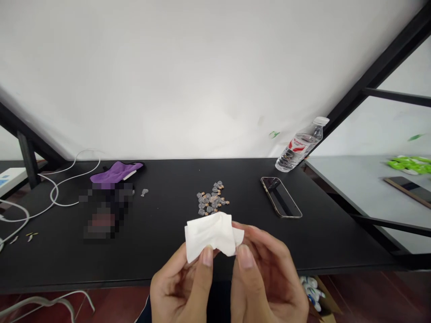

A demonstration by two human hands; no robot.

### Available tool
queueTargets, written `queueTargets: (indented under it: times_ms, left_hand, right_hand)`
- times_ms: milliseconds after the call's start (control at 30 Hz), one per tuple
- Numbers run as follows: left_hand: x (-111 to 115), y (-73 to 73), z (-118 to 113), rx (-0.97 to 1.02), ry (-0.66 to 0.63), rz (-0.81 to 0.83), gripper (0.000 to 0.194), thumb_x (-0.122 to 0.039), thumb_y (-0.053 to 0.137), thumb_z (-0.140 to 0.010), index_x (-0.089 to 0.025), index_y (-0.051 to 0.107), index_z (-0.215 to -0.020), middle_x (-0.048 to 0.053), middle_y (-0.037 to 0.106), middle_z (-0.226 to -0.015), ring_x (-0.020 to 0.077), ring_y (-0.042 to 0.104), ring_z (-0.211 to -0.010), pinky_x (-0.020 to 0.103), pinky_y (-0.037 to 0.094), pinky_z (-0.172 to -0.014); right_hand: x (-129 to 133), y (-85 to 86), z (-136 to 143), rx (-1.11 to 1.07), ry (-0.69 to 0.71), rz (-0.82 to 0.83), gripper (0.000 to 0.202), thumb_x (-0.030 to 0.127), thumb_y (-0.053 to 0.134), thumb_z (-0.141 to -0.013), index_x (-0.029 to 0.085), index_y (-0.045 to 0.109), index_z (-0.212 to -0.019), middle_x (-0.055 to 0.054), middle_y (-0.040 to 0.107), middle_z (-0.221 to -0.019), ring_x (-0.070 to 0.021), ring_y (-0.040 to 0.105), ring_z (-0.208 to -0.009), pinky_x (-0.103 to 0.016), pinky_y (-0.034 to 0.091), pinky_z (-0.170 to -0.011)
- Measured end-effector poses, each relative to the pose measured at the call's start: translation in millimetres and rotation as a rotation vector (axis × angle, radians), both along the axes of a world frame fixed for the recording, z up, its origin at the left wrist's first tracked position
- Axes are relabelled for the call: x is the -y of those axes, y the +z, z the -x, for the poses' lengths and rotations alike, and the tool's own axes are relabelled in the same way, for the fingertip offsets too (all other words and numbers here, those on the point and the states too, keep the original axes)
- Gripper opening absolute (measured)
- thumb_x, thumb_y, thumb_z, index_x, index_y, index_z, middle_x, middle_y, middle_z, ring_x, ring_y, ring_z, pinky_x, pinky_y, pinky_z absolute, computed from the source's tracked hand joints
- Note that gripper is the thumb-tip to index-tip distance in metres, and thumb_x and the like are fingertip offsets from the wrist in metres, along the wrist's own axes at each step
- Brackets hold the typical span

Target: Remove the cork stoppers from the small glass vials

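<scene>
While the crumpled white paper tissue (210,235) is pinched between left hand (183,285) and right hand (266,278), the tissue-readying step is judged underway, and a reach toward the small clear glass vials (213,202) at twelve o'clock is called for.

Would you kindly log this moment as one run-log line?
left hand: holds white tissue | right hand: pinches same tissue | behind: small glass bulbs on black table | right: phone, water bottle
</scene>
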State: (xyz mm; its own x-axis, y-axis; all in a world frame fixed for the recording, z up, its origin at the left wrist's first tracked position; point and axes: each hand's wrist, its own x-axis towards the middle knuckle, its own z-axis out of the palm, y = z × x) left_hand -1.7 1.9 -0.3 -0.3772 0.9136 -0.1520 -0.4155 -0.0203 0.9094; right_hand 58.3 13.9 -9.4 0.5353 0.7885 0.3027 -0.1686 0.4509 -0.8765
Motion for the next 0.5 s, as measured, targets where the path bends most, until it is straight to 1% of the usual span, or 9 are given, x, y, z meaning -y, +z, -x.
queueTargets:
  times_ms: [133,233,300,367,400,433,500]
  left_hand:
    - [-1,-7.9,7,-0.224,0.063,-0.099,0.025,-0.035,0.081,-0.086,-0.019,0.083,-0.106,0.008,0.082,-0.094,0.0278,0.080,-0.087,0.032,0.068,-0.079]
    - [-3,-8.0,10,-0.444,0.140,-0.266,0.016,-0.022,0.077,-0.089,-0.023,0.083,-0.104,0.005,0.082,-0.099,0.0253,0.080,-0.088,0.030,0.068,-0.080]
    - [-6,-4.0,10,-0.622,0.186,-0.424,0.023,-0.012,0.073,-0.090,-0.026,0.083,-0.106,0.003,0.080,-0.110,0.0241,0.079,-0.095,0.029,0.067,-0.085]
    - [-10,-1.3,12,-0.776,0.209,-0.560,0.033,-0.005,0.066,-0.092,-0.027,0.081,-0.111,0.003,0.077,-0.121,0.0232,0.078,-0.102,0.029,0.066,-0.089]
    - [-11,-2.3,15,-0.830,0.203,-0.606,0.035,-0.004,0.063,-0.093,-0.027,0.081,-0.113,0.003,0.076,-0.124,0.0229,0.077,-0.105,0.028,0.066,-0.089]
    - [-11,-5.7,18,-0.862,0.187,-0.632,0.036,-0.004,0.061,-0.094,-0.027,0.080,-0.114,0.003,0.075,-0.126,0.0230,0.077,-0.106,0.028,0.066,-0.089]
    - [-4,-21.0,28,-0.864,0.138,-0.620,0.032,-0.011,0.063,-0.095,-0.027,0.079,-0.118,0.005,0.075,-0.124,0.0243,0.076,-0.106,0.029,0.067,-0.086]
  right_hand:
    - [-3,-2.7,-7,0.078,0.077,0.041,0.012,0.018,0.075,-0.089,0.026,0.079,-0.097,-0.003,0.074,-0.085,-0.0154,0.070,-0.072,-0.024,0.060,-0.066]
    - [0,-1.9,-11,0.104,0.134,0.038,0.014,0.015,0.075,-0.087,0.026,0.079,-0.094,-0.003,0.073,-0.082,-0.0150,0.069,-0.071,-0.022,0.059,-0.065]
    - [0,2.2,-14,0.083,0.200,0.020,0.012,0.018,0.074,-0.089,0.027,0.080,-0.094,-0.003,0.073,-0.081,-0.0155,0.070,-0.069,-0.022,0.059,-0.064]
    - [-2,6.8,-17,0.045,0.279,-0.018,0.011,0.025,0.074,-0.090,0.028,0.081,-0.099,-0.005,0.076,-0.083,-0.0182,0.072,-0.070,-0.026,0.061,-0.065]
    - [-2,7.9,-19,0.034,0.312,-0.025,0.013,0.029,0.075,-0.090,0.028,0.081,-0.101,-0.006,0.077,-0.085,-0.0203,0.074,-0.073,-0.028,0.063,-0.068]
    - [-2,7.1,-22,0.038,0.342,-0.018,0.015,0.031,0.076,-0.090,0.028,0.081,-0.103,-0.007,0.078,-0.086,-0.0221,0.075,-0.075,-0.030,0.063,-0.069]
    - [3,-2.0,-26,0.078,0.363,0.040,0.013,0.030,0.078,-0.087,0.026,0.081,-0.100,-0.007,0.078,-0.083,-0.0237,0.076,-0.076,-0.031,0.063,-0.070]
